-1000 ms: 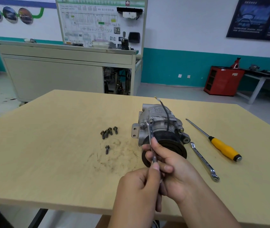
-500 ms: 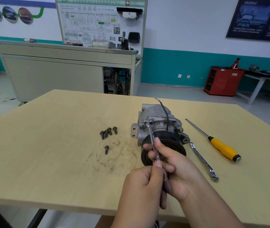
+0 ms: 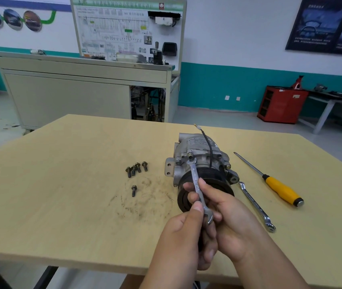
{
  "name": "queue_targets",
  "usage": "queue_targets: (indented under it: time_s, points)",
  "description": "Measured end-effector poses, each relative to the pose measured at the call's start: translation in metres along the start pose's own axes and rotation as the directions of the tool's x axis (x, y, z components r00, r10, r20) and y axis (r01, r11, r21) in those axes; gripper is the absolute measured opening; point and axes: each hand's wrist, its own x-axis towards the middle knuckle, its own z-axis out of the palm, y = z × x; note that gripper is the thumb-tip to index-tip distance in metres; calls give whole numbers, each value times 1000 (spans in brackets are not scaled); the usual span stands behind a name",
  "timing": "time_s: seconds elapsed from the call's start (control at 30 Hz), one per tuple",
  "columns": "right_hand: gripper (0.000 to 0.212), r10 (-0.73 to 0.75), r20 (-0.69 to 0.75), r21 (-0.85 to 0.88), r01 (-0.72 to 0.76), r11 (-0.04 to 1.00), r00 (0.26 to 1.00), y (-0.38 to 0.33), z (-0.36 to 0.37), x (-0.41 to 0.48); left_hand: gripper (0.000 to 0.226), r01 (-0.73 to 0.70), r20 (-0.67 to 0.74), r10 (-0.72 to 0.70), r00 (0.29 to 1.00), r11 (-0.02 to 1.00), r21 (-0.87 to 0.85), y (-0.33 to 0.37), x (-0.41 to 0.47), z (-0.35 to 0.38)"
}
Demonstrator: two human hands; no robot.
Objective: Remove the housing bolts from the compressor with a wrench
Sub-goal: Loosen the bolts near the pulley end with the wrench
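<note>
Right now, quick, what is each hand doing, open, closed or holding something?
Left hand: closed, pinching the lower end of the wrench.
Right hand: closed, fingers curled round the same wrench's shaft.

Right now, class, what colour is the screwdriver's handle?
Yellow with a black end cap, on the screwdriver; the head view shows it.
</note>
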Motion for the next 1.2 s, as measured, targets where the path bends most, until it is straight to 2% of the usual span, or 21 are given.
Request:
queue_targets:
  time_s: [0.27, 0.43, 0.67, 1.2]
  points:
    - [35, -15, 19, -70, 17, 997, 1000, 1, 1, 2, 44, -30, -19, 30, 999, 1000, -5, 1, -2, 0]
    - [33, -57, 14, -106, 59, 993, 998, 0, 2, -1, 43, -33, 5, 33, 999, 999, -11, 0, -4, -1]
    - [32, -47, -7, -81, 46, 996, 999, -1, 5, -2, 43, -10, 35, 14, 999, 995, -98, 0, -4, 0]
    - [33, -26, -46, -88, 22, 996, 999, -3, 4, 0, 44, -16, 3, 17, 1000, 985, -173, -2, -2, 6]
